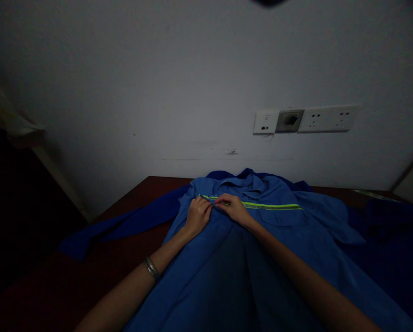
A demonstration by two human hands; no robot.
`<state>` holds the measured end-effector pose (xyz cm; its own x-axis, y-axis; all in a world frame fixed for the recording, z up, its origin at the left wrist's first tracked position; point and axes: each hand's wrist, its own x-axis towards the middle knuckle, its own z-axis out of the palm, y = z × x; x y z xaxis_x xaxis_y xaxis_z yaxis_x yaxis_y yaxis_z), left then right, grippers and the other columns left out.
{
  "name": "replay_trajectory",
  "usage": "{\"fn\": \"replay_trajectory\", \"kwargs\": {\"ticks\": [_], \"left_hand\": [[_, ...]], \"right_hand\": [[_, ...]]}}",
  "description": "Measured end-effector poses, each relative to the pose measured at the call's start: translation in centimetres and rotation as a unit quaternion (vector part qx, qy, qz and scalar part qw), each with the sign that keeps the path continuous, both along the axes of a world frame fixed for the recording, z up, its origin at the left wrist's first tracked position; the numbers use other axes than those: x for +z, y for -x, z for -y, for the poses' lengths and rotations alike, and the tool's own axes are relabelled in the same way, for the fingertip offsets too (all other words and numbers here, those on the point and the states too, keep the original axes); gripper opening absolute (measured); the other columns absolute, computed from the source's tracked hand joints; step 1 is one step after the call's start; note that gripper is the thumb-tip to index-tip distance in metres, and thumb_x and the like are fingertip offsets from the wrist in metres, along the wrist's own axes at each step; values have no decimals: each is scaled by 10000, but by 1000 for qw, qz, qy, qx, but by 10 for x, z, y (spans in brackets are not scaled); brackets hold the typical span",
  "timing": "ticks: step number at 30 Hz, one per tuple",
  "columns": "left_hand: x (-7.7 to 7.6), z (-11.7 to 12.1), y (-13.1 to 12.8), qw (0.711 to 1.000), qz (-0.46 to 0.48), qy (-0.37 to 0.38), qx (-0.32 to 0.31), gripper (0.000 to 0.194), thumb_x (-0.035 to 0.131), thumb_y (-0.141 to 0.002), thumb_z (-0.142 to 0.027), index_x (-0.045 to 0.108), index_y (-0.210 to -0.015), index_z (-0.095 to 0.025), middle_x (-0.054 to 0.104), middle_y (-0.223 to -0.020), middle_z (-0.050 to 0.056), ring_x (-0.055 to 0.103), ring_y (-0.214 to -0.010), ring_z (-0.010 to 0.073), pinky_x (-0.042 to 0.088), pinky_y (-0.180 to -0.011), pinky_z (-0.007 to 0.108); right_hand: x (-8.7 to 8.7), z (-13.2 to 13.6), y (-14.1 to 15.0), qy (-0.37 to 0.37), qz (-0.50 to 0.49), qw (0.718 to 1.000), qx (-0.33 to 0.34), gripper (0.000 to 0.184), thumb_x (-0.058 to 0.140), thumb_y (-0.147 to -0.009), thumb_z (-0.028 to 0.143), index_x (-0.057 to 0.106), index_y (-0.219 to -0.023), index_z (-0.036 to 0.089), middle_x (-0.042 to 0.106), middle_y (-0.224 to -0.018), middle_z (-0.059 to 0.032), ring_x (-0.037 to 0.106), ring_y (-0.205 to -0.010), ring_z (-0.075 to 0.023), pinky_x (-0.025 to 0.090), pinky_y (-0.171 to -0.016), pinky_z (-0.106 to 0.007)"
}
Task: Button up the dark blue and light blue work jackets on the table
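Observation:
A blue work shirt [289, 235] with a yellow-green reflective stripe [275, 206] across the chest is spread out before me, its collar toward the wall. My left hand [197, 216] pinches the cloth on the left side of the chest, just below the stripe. Close beside it, my right hand [233, 207] has its thumb and forefinger pressed together on the same part of the shirt. The fingertips of both hands nearly meet. Whether a button or a pocket flap lies between them is too small to tell.
Underneath, a darker blue garment [133, 223] stretches a sleeve out to the left and lies bunched on the right [393, 230]. The dark red table [147, 186] stands against a white wall with a row of sockets [326, 120]. Pale cloth [9, 115] hangs at far left.

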<state>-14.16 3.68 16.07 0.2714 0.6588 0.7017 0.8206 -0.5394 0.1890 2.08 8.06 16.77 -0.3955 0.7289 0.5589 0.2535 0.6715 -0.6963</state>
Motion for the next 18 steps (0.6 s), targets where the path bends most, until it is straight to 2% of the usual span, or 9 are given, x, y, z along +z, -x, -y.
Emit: {"fn": "replay_trajectory", "kwargs": {"ticks": [6,12,18], "left_hand": [[-2,-1,-1,998,55,-1,-15,156,468,-834,-163,621,-809,-165,625,-830,48,506,-845,174,373,-747,324],[-2,0,-2,997,79,3,-19,153,472,-834,-165,618,-787,-163,623,-795,37,507,-826,164,365,-745,316],[0,1,-1,998,64,7,-7,158,476,-834,-181,629,-793,-177,632,-808,36,513,-829,163,354,-766,331]], "right_hand": [[0,2,-3,-85,25,996,11,116,565,-778,229,661,-821,179,613,-805,-37,568,-772,-140,440,-721,-266],[-3,5,-4,-132,49,990,-8,165,513,-822,241,656,-895,206,588,-879,-39,560,-808,-137,447,-742,-269],[-3,7,-4,-155,88,984,-19,191,497,-830,236,653,-941,220,583,-901,-44,555,-827,-145,453,-755,-277]]}}
